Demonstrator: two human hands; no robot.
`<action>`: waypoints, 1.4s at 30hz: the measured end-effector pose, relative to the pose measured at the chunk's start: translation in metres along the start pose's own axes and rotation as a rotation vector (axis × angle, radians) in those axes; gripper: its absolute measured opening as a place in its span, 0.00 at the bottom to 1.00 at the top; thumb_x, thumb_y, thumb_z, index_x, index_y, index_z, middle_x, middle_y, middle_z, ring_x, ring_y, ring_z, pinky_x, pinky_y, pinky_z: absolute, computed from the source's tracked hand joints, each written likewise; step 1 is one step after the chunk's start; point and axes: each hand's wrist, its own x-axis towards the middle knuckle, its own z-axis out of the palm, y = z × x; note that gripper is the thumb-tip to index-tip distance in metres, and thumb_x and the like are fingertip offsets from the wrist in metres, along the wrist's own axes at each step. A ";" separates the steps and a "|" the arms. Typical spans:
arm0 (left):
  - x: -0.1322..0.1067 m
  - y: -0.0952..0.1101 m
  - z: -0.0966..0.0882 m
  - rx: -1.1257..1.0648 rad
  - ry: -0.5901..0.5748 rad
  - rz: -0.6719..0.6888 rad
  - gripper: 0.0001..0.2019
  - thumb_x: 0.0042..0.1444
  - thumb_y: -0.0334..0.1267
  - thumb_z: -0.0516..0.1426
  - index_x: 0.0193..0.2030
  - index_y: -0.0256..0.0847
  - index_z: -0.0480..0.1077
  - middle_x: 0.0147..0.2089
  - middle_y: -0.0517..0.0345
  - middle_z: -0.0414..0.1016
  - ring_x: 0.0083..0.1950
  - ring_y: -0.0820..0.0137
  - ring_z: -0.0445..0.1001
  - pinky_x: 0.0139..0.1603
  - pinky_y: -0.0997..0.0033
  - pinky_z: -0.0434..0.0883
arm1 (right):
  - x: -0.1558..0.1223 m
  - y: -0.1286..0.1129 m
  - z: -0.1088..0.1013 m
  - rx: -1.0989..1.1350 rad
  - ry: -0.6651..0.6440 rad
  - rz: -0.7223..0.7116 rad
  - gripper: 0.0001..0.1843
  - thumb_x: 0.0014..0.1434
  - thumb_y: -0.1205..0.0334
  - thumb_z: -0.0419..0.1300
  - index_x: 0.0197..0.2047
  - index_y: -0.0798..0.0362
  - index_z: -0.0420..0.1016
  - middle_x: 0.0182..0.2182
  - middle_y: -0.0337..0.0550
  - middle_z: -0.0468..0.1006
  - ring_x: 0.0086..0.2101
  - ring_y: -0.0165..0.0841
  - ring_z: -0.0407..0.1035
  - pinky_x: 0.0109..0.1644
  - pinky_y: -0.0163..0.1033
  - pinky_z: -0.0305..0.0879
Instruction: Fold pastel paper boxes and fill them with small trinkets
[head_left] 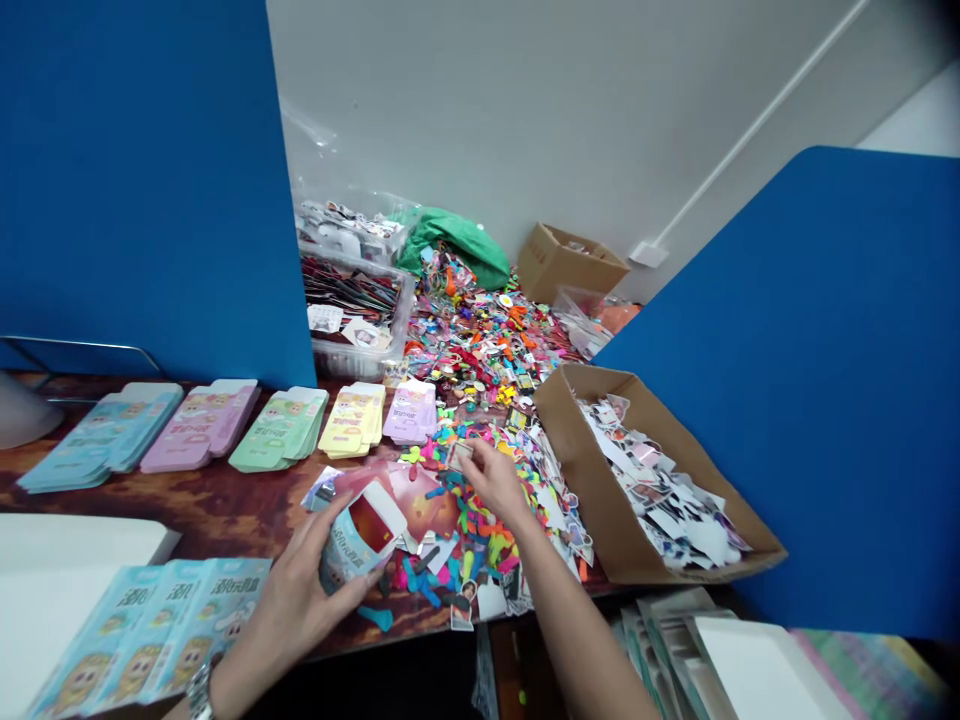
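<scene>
1. The left hand (296, 610) is curled around a light-blue printed paper packet (354, 545); the packet is held by the widely spread fingers (352, 590) just above the wood-patterned desk (172, 510);
2. A small printed card (459, 455) is pinched narrowly by the fingers (480, 462) of the right hand (499, 482); it is held just over a heap of brightly coloured plastic pieces (469, 530);
3. A metal wristwatch (199, 690) is worn on the left wrist;
4. Beside the right hand, paper cut-outs (652, 490) are contained in an open cardboard box (600, 490);
5. Rows of blue, pink, green, yellow and lilac flat packets (281, 430) are laid along the desk; blue printed sheets (150, 630) are stacked near the left hand;
6. Plastic tubs (356, 310) are placed farther back, between a blue partition (142, 190) and a green bag (457, 245).
</scene>
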 end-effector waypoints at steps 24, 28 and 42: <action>0.026 0.021 0.041 0.171 0.029 0.143 0.36 0.53 0.38 0.60 0.69 0.39 0.53 0.55 0.44 0.69 0.53 0.54 0.69 0.52 0.54 0.70 | -0.029 -0.069 -0.020 0.238 -0.166 -0.232 0.07 0.58 0.71 0.57 0.30 0.52 0.72 0.27 0.36 0.72 0.29 0.29 0.65 0.34 0.31 0.58; 0.024 0.017 0.043 0.186 0.057 0.156 0.36 0.54 0.39 0.60 0.68 0.37 0.54 0.55 0.43 0.69 0.53 0.54 0.68 0.53 0.54 0.70 | -0.034 -0.076 -0.002 0.265 -0.020 -0.241 0.10 0.62 0.69 0.56 0.47 0.52 0.71 0.38 0.43 0.76 0.35 0.32 0.70 0.40 0.34 0.65; 0.027 0.004 0.027 0.115 -0.017 0.105 0.38 0.54 0.45 0.61 0.69 0.41 0.51 0.59 0.45 0.67 0.59 0.53 0.67 0.59 0.53 0.66 | -0.108 -0.006 -0.007 -0.214 -0.345 -0.530 0.27 0.57 0.51 0.66 0.57 0.46 0.69 0.45 0.49 0.76 0.43 0.41 0.71 0.40 0.39 0.68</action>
